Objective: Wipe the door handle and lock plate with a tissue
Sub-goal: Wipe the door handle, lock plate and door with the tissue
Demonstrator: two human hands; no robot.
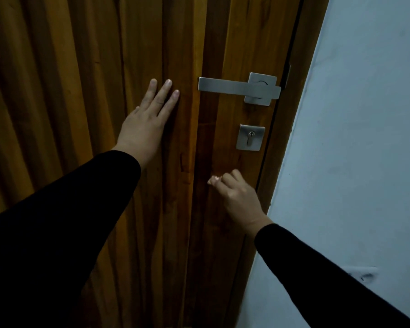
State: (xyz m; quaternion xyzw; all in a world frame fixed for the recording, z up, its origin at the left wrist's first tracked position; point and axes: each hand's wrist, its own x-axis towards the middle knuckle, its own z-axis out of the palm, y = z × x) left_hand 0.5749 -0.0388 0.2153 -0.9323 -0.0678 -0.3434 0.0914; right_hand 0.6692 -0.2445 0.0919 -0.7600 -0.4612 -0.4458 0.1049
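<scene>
The left hand (pixel 143 125) is laid flat and open on the wooden door (pixel 81 67), left of the handle (pixel 237 85). The right hand (pixel 237 197) is curled closed below the lock plate (pixel 250 138); whether anything is gripped cannot be told.

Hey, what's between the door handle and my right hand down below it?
In the head view, the lock plate sits between the door handle and your right hand; otherwise it is bare wooden door.

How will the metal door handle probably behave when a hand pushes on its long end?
The door handle looks like stiff brushed metal, so it should not bend. It is a long lever on a square plate, so it probably swings downward. Its smooth, flat surface may feel a little slippery.
</scene>
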